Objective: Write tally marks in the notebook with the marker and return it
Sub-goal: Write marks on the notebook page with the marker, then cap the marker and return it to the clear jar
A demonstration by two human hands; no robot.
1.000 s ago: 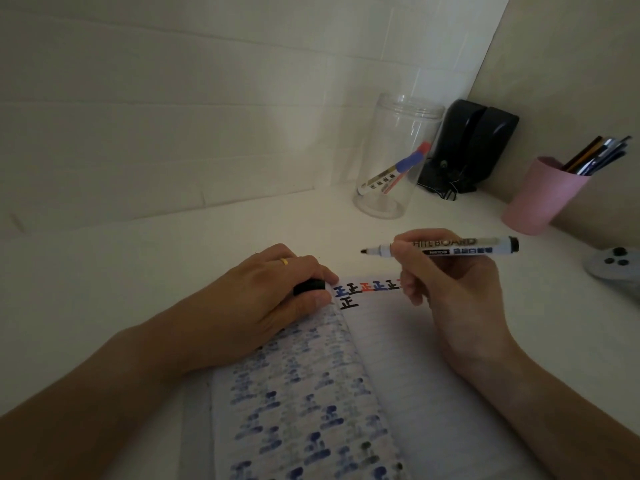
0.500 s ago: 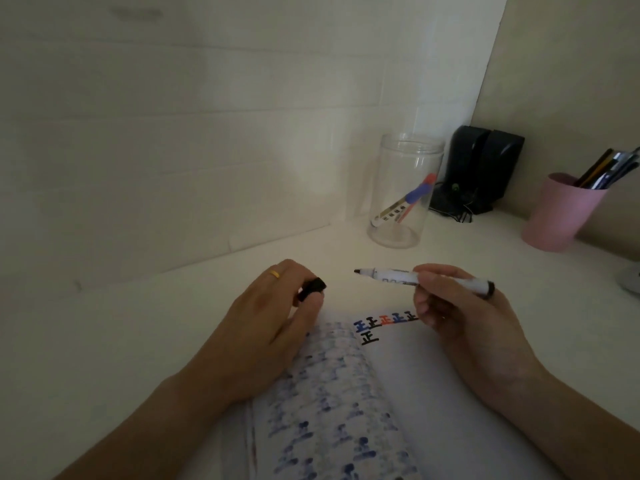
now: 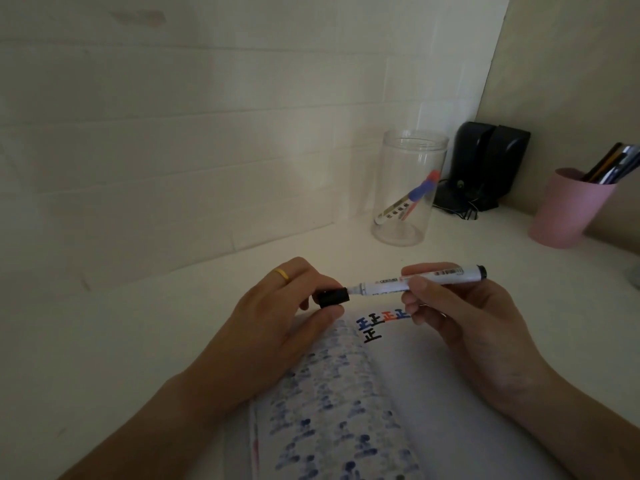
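The right hand pinches the white marker by its barrel and holds it level above the open notebook, its tip pointing left into the mouth of the black cap, which the left hand grips between thumb and fingers; tip and cap meet or nearly meet. Blue, red and black tally marks sit at the top of the right-hand page, just below the marker. Farther back on the white surface stand a clear jar holding other markers and a pink cup of pens.
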